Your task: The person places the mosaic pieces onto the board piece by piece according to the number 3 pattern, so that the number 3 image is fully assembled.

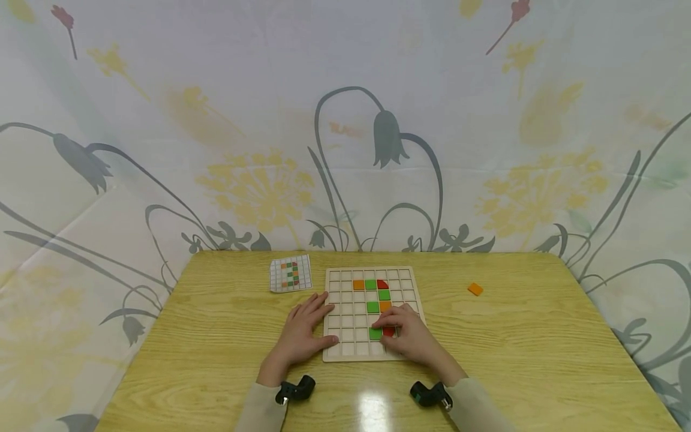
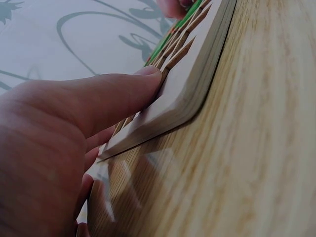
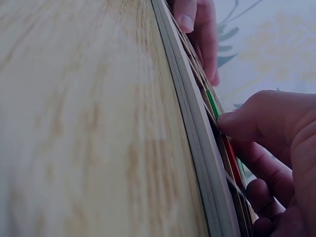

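Observation:
A square wooden grid board (image 1: 347, 315) lies on the table, with green, orange and red tiles in some of its cells. My left hand (image 1: 305, 327) rests along the board's left edge, fingers extended; the thumb (image 2: 140, 86) lies on the rim in the left wrist view. Over the lower part of the board, my right hand (image 1: 410, 336) has its thumb and bent fingers at a green tile (image 1: 375, 333), which lies in a cell. Beside that tile sits a red tile (image 1: 388, 331), partly covered by the fingers. The right thumb (image 3: 237, 121) touches near where these two tiles meet.
A paper pattern card (image 1: 290, 273) with coloured squares lies left of the board at the back. One loose orange tile (image 1: 475, 289) is on the wooden table (image 1: 513, 348) to the right. A patterned cloth (image 1: 345, 120) hangs behind the table.

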Motion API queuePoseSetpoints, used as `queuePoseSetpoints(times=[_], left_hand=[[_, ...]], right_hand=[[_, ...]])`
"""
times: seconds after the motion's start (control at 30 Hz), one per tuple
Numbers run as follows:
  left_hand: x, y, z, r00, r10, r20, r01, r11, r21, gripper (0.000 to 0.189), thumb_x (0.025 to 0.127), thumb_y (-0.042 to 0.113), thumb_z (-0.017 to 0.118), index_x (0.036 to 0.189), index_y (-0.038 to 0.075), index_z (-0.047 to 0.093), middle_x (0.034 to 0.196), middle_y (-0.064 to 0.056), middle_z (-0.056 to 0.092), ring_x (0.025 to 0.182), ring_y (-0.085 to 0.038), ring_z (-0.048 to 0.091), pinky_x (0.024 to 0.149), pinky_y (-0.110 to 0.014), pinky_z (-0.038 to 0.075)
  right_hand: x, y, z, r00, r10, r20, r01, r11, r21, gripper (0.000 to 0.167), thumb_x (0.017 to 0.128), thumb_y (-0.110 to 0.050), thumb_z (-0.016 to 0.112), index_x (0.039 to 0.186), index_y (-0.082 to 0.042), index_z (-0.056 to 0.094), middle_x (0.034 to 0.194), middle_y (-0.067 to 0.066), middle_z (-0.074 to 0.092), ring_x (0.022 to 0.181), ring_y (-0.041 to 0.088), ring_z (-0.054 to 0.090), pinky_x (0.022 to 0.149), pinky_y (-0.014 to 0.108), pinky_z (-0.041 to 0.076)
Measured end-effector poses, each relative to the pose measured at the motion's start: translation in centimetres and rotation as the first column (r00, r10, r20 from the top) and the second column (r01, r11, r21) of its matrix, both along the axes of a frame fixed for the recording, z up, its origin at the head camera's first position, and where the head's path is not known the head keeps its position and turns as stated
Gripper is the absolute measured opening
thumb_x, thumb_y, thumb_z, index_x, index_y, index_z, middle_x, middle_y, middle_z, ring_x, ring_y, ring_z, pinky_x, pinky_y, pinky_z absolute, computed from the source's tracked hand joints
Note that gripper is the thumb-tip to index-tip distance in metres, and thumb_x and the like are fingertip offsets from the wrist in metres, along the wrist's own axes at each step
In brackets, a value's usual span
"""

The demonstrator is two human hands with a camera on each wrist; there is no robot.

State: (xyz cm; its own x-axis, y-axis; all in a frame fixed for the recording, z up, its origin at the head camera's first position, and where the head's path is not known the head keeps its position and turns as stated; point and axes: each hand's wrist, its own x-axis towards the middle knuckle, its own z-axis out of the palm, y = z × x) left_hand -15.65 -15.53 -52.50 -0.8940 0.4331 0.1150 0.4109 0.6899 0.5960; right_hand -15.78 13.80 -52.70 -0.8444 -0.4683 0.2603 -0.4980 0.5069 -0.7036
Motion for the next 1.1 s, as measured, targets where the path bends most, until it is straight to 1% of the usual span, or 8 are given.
queuePoseSetpoints(times=[0.23, 0.43, 0.6, 0.73, 0.83, 0.9, 1.0, 1.1], left_hand=[[-0.1, -0.1, -0.2, 1.0, 0.004, -0.004, -0.004, 1.0, 0.005, 0.068, 0.088, 0.044, 0.071, 0.145, 0.012, 0.054, 0.161, -0.005, 0.03, 0.15, -0.03, 0.02, 0.114, -0.063, 0.013], [-0.1, -0.1, -0.2, 1.0, 0.004, -0.001, -0.004, 1.0, 0.018, 0.068, 0.088, 0.044, 0.071, 0.145, 0.011, 0.054, 0.161, -0.005, 0.03, 0.15, -0.03, 0.019, 0.114, -0.064, 0.013], [0.0, -0.2, -0.2, 1.0, 0.001, 0.002, -0.001, 1.0, 0.022, 0.069, 0.088, 0.044, 0.071, 0.145, 0.011, 0.053, 0.162, -0.005, 0.03, 0.15, -0.03, 0.019, 0.114, -0.063, 0.012], [0.0, -0.1, -0.3, 1.0, 0.0, 0.002, 0.0, 1.0, 0.028, 0.069, 0.087, 0.045, 0.071, 0.145, 0.011, 0.054, 0.161, -0.005, 0.03, 0.15, -0.03, 0.019, 0.114, -0.064, 0.012], [0.0, 0.0, -0.5, 1.0, 0.004, 0.006, -0.004, 1.0, 0.022, 0.069, 0.088, 0.045, 0.071, 0.145, 0.011, 0.053, 0.161, -0.005, 0.03, 0.15, -0.031, 0.02, 0.114, -0.064, 0.012], [0.0, 0.0, -0.6, 1.0, 0.008, 0.007, -0.008, 1.0, 0.02, 0.069, 0.088, 0.045, 0.071, 0.145, 0.011, 0.053, 0.161, -0.005, 0.03, 0.15, -0.031, 0.019, 0.113, -0.065, 0.012], [0.0, 0.0, -0.5, 1.0, 0.01, 0.01, -0.01, 1.0, 0.021, 0.069, 0.088, 0.045, 0.071, 0.145, 0.012, 0.053, 0.162, -0.005, 0.03, 0.15, -0.03, 0.019, 0.114, -0.064, 0.012], [0.0, 0.0, -0.4, 1.0, 0.008, 0.012, -0.009, 1.0, 0.018, 0.069, 0.087, 0.044, 0.071, 0.145, 0.012, 0.053, 0.161, -0.005, 0.03, 0.15, -0.03, 0.019, 0.114, -0.064, 0.012]], right_hand=[[0.0, 0.0, -0.1, 1.0, -0.001, 0.003, 0.001, 1.0, -0.012, 0.022, 0.082, -0.005, 0.077, 0.098, -0.02, 0.079, 0.105, -0.009, 0.067, 0.093, 0.014, 0.046, 0.079, 0.036, 0.038], [0.0, 0.0, 0.0, 0.999, -0.017, 0.033, 0.018, 0.999, -0.047, 0.021, 0.083, -0.006, 0.078, 0.099, -0.019, 0.079, 0.103, -0.009, 0.067, 0.091, 0.015, 0.046, 0.077, 0.035, 0.041], [0.0, 0.2, 0.2, 0.996, -0.042, 0.082, 0.049, 0.995, -0.088, 0.018, 0.085, -0.009, 0.077, 0.101, -0.016, 0.079, 0.107, -0.006, 0.066, 0.097, 0.017, 0.052, 0.084, 0.037, 0.046], [0.0, 0.7, 0.4, 0.99, -0.05, 0.135, 0.071, 0.986, -0.153, 0.018, 0.086, -0.009, 0.076, 0.104, -0.012, 0.078, 0.111, -0.002, 0.066, 0.104, 0.021, 0.055, 0.09, 0.038, 0.046], [0.0, 1.0, 0.6, 0.985, -0.039, 0.168, 0.071, 0.979, -0.19, 0.019, 0.087, -0.009, 0.076, 0.106, -0.008, 0.077, 0.114, 0.002, 0.065, 0.104, 0.025, 0.055, 0.087, 0.035, 0.046], [0.0, 1.2, 0.6, 0.984, -0.034, 0.176, 0.07, 0.976, -0.206, 0.019, 0.087, -0.009, 0.076, 0.107, -0.007, 0.077, 0.114, 0.004, 0.065, 0.101, 0.025, 0.055, 0.082, 0.031, 0.045], [0.0, 1.4, 0.7, 0.987, -0.03, 0.156, 0.067, 0.97, -0.234, 0.019, 0.087, -0.007, 0.076, 0.106, -0.005, 0.076, 0.112, 0.007, 0.065, 0.094, 0.023, 0.055, 0.076, 0.027, 0.045], [-0.1, 1.9, 0.9, 0.993, -0.029, 0.113, 0.058, 0.962, -0.268, 0.019, 0.086, -0.001, 0.075, 0.105, -0.003, 0.075, 0.108, 0.012, 0.066, 0.086, 0.023, 0.055, 0.071, 0.027, 0.045]])
